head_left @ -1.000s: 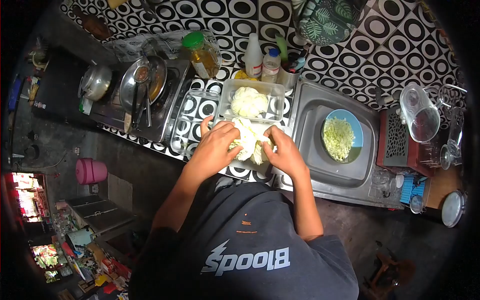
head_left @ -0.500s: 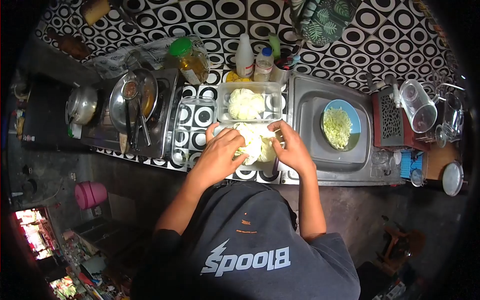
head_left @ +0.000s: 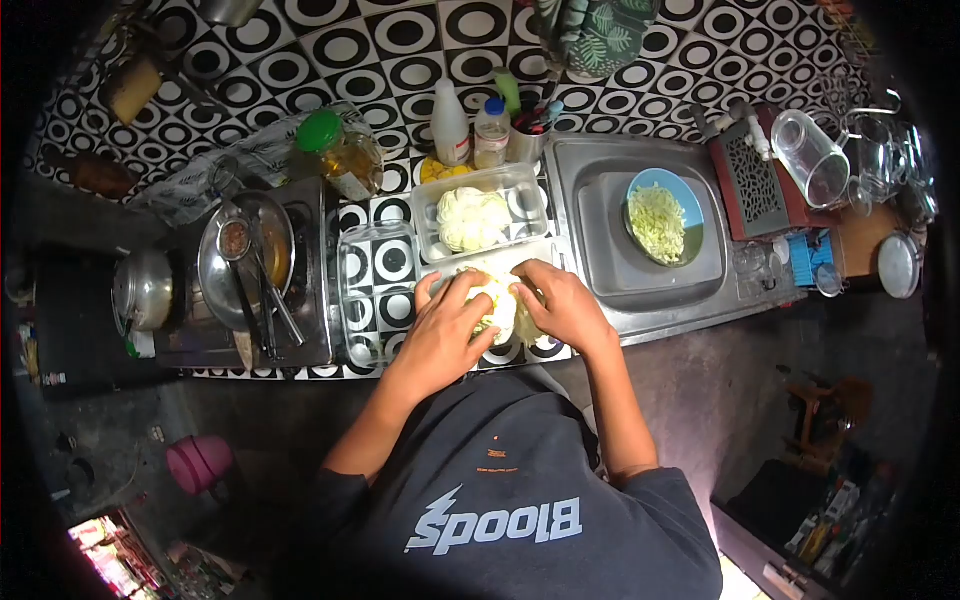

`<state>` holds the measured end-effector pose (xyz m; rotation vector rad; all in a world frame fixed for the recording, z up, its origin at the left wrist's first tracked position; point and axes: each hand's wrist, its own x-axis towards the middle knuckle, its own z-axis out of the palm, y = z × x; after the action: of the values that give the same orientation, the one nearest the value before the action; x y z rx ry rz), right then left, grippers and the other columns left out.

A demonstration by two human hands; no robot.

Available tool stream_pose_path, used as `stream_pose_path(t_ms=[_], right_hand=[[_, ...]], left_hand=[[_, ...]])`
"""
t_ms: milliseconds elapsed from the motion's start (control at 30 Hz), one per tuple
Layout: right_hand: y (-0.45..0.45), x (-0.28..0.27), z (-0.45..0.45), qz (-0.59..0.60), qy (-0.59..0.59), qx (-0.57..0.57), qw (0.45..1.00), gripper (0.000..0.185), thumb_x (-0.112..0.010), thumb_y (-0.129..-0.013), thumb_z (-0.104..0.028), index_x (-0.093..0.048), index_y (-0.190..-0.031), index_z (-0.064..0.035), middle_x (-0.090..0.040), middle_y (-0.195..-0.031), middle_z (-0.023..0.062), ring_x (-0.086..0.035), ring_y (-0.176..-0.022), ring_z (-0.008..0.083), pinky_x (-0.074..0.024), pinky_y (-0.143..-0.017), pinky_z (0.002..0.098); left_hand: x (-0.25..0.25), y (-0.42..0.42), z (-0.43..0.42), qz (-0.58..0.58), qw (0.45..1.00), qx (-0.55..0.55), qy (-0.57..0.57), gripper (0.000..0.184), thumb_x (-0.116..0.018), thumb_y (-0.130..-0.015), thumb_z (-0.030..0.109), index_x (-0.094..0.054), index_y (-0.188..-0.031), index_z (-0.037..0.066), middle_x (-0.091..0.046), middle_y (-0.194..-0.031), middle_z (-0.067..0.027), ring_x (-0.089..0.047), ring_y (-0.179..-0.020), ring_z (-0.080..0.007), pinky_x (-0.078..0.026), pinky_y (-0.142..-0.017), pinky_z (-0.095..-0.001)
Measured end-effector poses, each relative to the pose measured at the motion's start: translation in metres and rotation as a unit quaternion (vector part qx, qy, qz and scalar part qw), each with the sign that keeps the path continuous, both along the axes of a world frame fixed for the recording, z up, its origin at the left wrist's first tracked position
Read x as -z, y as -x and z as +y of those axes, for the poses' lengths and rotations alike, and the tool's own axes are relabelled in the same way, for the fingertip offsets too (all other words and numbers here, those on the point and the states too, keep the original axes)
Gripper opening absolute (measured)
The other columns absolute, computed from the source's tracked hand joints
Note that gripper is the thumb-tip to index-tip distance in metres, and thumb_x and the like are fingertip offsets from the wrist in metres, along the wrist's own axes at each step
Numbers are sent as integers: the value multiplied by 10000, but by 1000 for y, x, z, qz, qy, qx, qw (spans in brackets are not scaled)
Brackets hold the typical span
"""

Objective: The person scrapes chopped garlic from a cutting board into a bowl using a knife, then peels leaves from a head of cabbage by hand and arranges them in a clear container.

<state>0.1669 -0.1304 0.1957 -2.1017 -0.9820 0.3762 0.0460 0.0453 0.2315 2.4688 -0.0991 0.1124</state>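
A pale green piece of cabbage (head_left: 497, 300) lies on the counter in front of me, brightly lit and partly covered by my fingers. My left hand (head_left: 447, 322) curls over its left side, fingers bent around the leaves. From the right, my right hand (head_left: 560, 308) grips it with thumb and fingertips close to the left hand. Just behind, a clear plastic container (head_left: 527, 236) holds a big chunk of cabbage (head_left: 472, 218). To the right, shredded cabbage (head_left: 657, 222) fills part of a blue bowl (head_left: 692, 195) in the sink.
A clear rectangular container (head_left: 347, 300) stands left of my hands. Further left, a pan (head_left: 213, 280) with utensils and a lidded pot (head_left: 145, 290) are at the stove. Bottles (head_left: 450, 130) and a green-lidded jar (head_left: 350, 165) line the wall. The steel sink (head_left: 600, 285) is at right.
My right hand has moved inward, closer to my left hand, and its fingers now reach over the cabbage. The whole view has tilted and shifted slightly.
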Motion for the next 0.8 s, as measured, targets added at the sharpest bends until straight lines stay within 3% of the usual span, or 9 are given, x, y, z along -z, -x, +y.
stream_pose_path(t_ms=[100, 267, 400, 467, 700, 800], right_hand=[[5, -1, 4, -21, 5, 18, 1000, 190, -611, -915, -176, -583, -996, -6, -654, -881, 210, -629, -808, 413, -497, -708, 468], [6, -1, 11, -39, 17, 51, 998, 181, -601, -917, -187, -565, -958, -14, -647, -866, 211, -620, -798, 423, -486, -693, 487], [6, 1, 12, -31, -9, 70, 997, 184, -623, -910, -145, -574, -966, 23, -642, -839, 213, -629, -769, 393, -486, -677, 426], [9, 0, 11, -3, -2, 78, 997, 213, -638, -899, -150, -581, -1021, 16, -651, -901, 208, -639, -826, 377, -496, -722, 415], [33, 16, -20, 105, -39, 89, 990, 639, -783, -785, -265, -514, -1325, -55, -627, -1205, 159, -603, -1130, 294, -473, -945, 381], [42, 24, -30, 179, -4, 108, 978, 687, -798, -781, -277, -496, -1358, -59, -624, -1231, 161, -602, -1127, 277, -464, -962, 366]], left_hand=[[2, 4, 6, -5, 1000, 18, 14, 210, -698, -841, 183, -605, -937, 21, -545, -1240, -136, -526, -1194, -290, -233, -1088, -502], [4, 9, 12, -21, 998, 34, 41, 211, -710, -826, 154, -598, -922, 3, -539, -1221, -153, -518, -1181, -336, -317, -1047, -469], [6, 7, 15, -24, 996, 55, 61, 218, -717, -817, 137, -593, -918, -12, -532, -1215, -168, -515, -1164, -370, -394, -999, -440], [6, 5, 17, -27, 996, 62, 49, 228, -718, -815, 140, -590, -926, -13, -526, -1222, -173, -518, -1161, -371, -405, -995, -443], [4, -1, 21, -6, 995, 83, 50, 258, -725, -813, 152, -578, -948, -11, -513, -1244, -186, -521, -1169, -389, -421, -987, -451], [3, -1, 20, 12, 995, 83, 50, 257, -724, -818, 154, -572, -953, -4, -514, -1253, -181, -518, -1181, -386, -417, -993, -442]])
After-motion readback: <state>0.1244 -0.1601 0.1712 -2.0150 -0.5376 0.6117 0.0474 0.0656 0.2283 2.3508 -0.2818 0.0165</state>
